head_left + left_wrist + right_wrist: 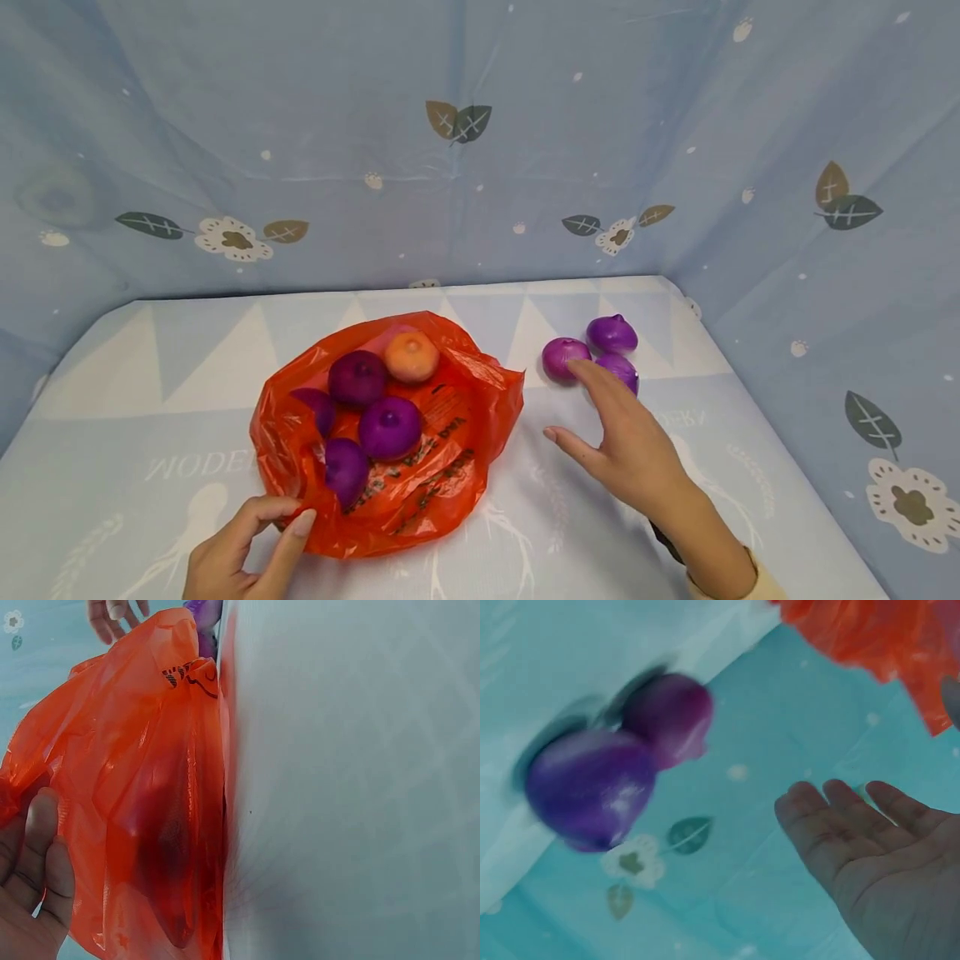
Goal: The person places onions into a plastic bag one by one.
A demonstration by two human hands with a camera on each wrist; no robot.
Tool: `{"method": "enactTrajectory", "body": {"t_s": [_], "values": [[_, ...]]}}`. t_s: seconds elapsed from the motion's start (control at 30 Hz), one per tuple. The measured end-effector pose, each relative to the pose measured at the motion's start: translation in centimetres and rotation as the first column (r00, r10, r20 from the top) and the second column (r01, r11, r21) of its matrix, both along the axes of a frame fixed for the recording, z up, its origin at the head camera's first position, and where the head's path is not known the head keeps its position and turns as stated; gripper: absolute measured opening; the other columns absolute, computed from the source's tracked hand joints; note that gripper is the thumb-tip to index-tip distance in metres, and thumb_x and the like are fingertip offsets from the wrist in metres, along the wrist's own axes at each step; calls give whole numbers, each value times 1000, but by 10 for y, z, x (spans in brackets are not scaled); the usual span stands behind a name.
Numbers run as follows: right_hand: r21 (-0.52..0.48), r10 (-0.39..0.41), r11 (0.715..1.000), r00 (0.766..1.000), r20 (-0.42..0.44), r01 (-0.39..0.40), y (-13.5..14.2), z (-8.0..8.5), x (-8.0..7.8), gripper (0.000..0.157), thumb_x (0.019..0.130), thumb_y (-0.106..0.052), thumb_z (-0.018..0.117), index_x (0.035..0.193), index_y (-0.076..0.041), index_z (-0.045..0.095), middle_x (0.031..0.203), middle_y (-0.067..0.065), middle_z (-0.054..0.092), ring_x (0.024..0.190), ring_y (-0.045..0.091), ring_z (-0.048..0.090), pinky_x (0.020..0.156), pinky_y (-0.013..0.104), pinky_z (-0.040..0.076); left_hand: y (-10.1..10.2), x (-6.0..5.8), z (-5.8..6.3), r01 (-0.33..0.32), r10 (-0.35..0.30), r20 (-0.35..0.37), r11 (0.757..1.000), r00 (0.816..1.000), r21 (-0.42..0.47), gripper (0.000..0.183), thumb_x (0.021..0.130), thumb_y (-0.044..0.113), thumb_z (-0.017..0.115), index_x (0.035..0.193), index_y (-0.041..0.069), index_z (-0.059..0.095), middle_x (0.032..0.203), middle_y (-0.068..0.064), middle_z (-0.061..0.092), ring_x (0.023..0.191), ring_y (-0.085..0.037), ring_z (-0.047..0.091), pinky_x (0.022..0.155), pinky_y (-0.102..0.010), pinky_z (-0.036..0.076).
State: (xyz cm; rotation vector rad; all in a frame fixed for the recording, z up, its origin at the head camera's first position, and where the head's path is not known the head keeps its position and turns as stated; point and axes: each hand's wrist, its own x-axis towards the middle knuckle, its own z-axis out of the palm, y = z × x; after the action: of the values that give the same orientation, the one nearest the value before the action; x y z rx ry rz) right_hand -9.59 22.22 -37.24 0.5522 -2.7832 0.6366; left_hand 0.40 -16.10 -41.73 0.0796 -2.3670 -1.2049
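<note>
An orange-red plastic bag lies on the table with its mouth spread wide. Inside it sit several toy-like purple onions and one orange onion. My left hand pinches the bag's near left rim between thumb and fingers; in the left wrist view the bag's side hides what is within. Right of the bag, three purple onions stand close together. Over the nearest of them reaches my right hand, fingers extended and holding nothing. In the right wrist view its palm is apart from two onions.
The table wears a pale patterned cloth. Behind it and along the right side hangs a blue curtain with leaf and flower prints, close to the table's far edge.
</note>
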Motion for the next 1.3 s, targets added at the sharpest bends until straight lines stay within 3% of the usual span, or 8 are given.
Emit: {"method": "enactTrajectory", "body": {"t_s": [0.3,0.7,0.93,1.3], "values": [[8,-169,985,978,123,170,39,-19,-29,89,86,-30,88,154,2,40,153,27,45,140,47,43,108,68,41,-1,-1,-1,13,-13,-12,1000,1000,-1,30,75,-13,85,89,8,69,74,11,67,71,6,59,77,-6,48],[-34,-159,984,955,249,173,77,-42,-53,80,92,-27,83,151,8,41,150,33,43,138,53,42,111,68,36,1,-2,0,-6,7,27,1000,1000,-15,28,77,-9,87,89,9,69,73,11,65,70,2,58,79,-4,47],[-75,-183,971,903,389,229,88,-43,-58,87,95,-36,79,155,8,35,151,35,41,132,54,48,107,68,41,1,-1,0,-3,3,17,1000,1000,-6,28,77,-10,86,89,9,69,73,11,66,70,3,58,78,-5,47],[-80,-188,966,880,437,247,92,-46,-62,85,95,-38,78,156,1,36,150,31,48,130,53,51,104,67,44,0,-1,-1,-1,1,-10,1000,1000,5,29,76,-12,85,88,9,69,74,11,67,71,6,58,77,-5,48]]}}
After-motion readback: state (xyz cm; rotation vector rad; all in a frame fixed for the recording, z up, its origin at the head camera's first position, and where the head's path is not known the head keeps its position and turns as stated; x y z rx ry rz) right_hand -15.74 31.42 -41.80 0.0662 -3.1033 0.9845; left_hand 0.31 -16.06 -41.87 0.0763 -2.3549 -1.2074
